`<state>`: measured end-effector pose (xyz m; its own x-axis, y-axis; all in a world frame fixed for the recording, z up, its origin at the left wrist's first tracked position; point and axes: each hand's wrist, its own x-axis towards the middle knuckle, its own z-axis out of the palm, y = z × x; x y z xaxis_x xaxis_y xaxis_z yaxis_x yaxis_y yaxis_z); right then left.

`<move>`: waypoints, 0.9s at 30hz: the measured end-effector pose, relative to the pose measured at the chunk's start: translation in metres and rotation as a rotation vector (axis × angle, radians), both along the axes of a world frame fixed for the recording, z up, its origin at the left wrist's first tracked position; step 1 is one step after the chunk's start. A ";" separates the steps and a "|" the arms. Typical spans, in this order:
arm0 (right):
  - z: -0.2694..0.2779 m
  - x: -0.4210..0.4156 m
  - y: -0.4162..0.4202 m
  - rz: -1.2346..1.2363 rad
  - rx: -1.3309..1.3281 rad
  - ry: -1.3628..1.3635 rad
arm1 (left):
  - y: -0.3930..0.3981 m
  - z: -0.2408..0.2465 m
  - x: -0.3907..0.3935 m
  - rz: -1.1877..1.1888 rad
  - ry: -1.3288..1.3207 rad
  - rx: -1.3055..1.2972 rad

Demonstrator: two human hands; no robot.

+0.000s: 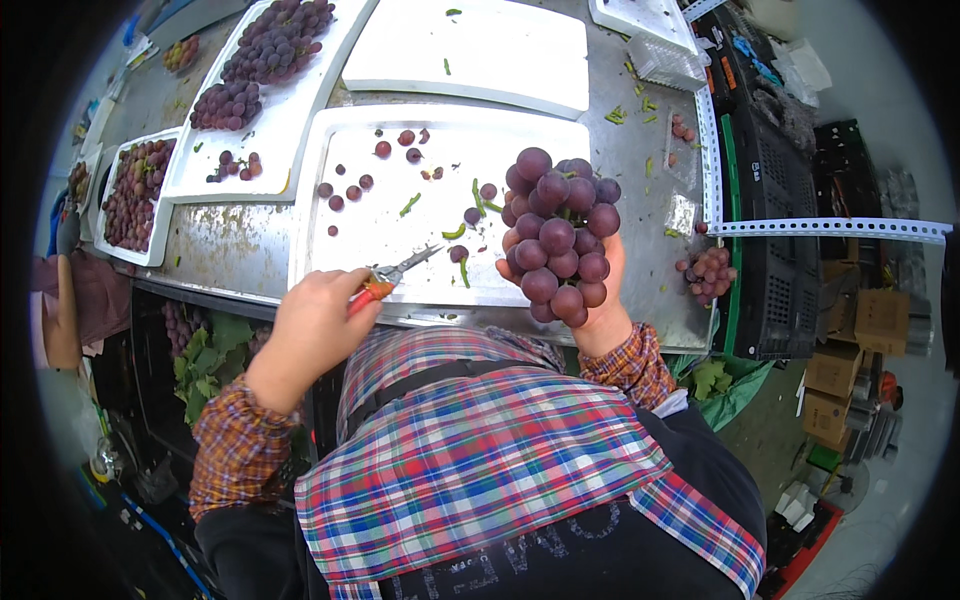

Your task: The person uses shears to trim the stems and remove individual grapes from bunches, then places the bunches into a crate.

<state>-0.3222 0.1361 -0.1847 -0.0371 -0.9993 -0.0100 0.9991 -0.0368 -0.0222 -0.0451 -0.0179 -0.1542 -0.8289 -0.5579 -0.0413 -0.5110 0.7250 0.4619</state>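
My left hand (pixel 319 322) holds a pair of pruning snips (pixel 386 281) by their red-orange handles. Their pointed blades angle up and right over a white foam tray (pixel 352 262). On my right hand (pixel 609 300) rests a bunch of purple-red grapes (pixel 559 232), lifted above the tray's right side, with the fingers mostly hidden behind the fruit. Loose grapes (pixel 353 193) and cut green stem pieces (pixel 454 232) lie scattered in the tray below. The snips' tips are apart from the bunch.
Another foam tray (pixel 285 135) at the left carries dark grape bunches (pixel 277 45). A smaller foam box (pixel 154 247) beside it is full of grapes. Clear plastic punnets (pixel 664 64) stand at the back right. Black crates (pixel 772 255) and a white perforated metal frame (pixel 825 229) border the table's right edge.
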 end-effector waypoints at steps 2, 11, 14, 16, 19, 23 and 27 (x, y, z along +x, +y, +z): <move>0.002 0.000 0.000 -0.019 0.033 0.005 | 0.002 -0.022 -0.004 -0.038 0.054 -0.062; 0.039 0.018 -0.006 -0.265 0.411 0.508 | 0.022 -0.006 -0.045 0.141 0.383 0.879; 0.046 0.030 -0.018 -0.363 0.296 0.772 | 0.033 0.011 -0.073 0.139 0.652 1.343; 0.048 0.037 -0.024 -0.386 0.271 0.879 | 0.034 0.014 -0.087 0.074 0.778 1.484; 0.047 0.043 -0.025 -0.379 0.338 1.131 | 0.015 0.006 -0.095 0.124 0.788 1.646; 0.048 0.042 -0.023 -0.297 0.297 1.171 | -0.002 -0.015 -0.094 0.209 0.856 1.861; 0.051 0.040 -0.024 -0.310 0.286 1.098 | -0.016 -0.034 -0.094 0.169 0.907 2.080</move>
